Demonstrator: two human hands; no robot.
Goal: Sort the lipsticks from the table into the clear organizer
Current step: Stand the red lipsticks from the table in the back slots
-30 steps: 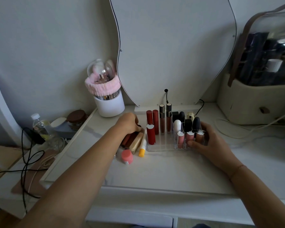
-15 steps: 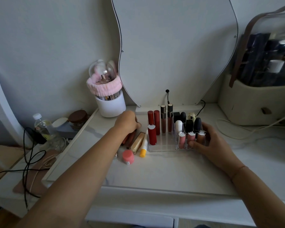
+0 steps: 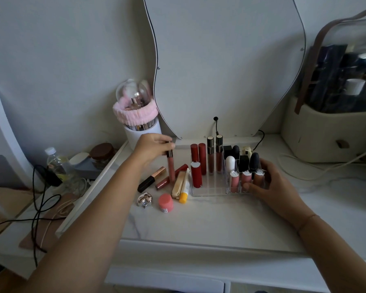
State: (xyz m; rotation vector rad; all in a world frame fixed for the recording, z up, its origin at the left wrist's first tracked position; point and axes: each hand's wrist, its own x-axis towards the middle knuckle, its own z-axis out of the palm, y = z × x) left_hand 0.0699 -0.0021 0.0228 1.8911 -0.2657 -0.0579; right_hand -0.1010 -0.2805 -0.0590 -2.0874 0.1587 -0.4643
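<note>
My left hand [image 3: 151,147] pinches the dark cap of a pink lip gloss tube [image 3: 171,168], which hangs upright above the loose lipsticks, left of the clear organizer [image 3: 211,190]. The organizer holds several red, pink and black lipsticks standing upright. My right hand [image 3: 268,182] grips the organizer's right front corner. On the table beside it lie a black-and-gold lipstick [image 3: 151,179], a dark pink tube [image 3: 162,183], a red tube [image 3: 181,168], a gold case [image 3: 178,185] and a white-and-yellow balm stick [image 3: 185,190].
A round pink pot [image 3: 165,203] and a small silver trinket [image 3: 144,200] sit at the front left. A white brush holder with a pink band [image 3: 138,127] stands behind my left hand. A wavy mirror [image 3: 226,66] leans behind; a beige cosmetic case [image 3: 325,134] stands at the right.
My left hand has lifted the pink lip gloss tube off the pile of lipsticks and raised it upright. My right hand has stayed on the organizer.
</note>
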